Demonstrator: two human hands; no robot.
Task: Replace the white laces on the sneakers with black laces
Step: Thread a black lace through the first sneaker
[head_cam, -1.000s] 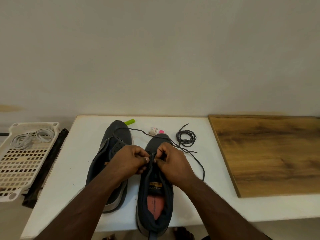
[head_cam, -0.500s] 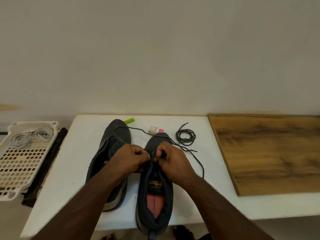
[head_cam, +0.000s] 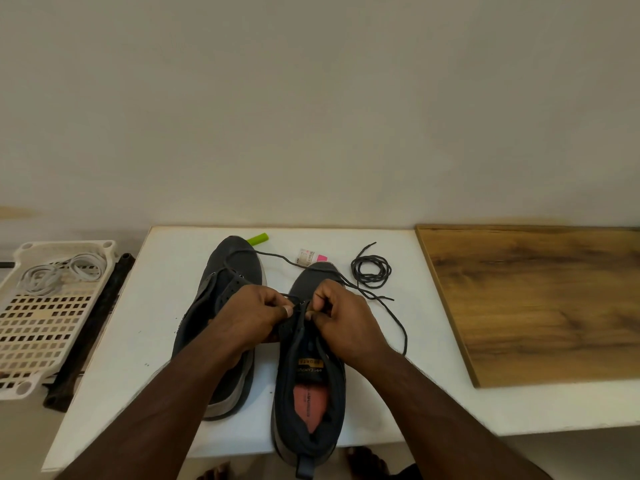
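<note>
Two dark grey sneakers stand on the white table (head_cam: 149,327). The left sneaker (head_cam: 228,271) lies partly under my left forearm. The right sneaker (head_cam: 311,393) points away from me, its heel over the table's front edge. My left hand (head_cam: 252,313) and my right hand (head_cam: 343,317) meet over its eyelets, each pinching a black lace (head_cam: 398,323) that trails to the right and back across the table. A second black lace (head_cam: 370,270) lies coiled behind the right sneaker. White laces (head_cam: 59,275) sit in a tray at the left.
A white perforated tray (head_cam: 38,337) stands left of the table beside a dark bar (head_cam: 90,327). A wooden board (head_cam: 540,299) covers the right side. A green cap (head_cam: 258,239) and a small pink-and-white tube (head_cam: 310,257) lie at the back.
Both hands stay at the right sneaker's eyelets with only slight finger movement. The laces and sneakers keep their places.
</note>
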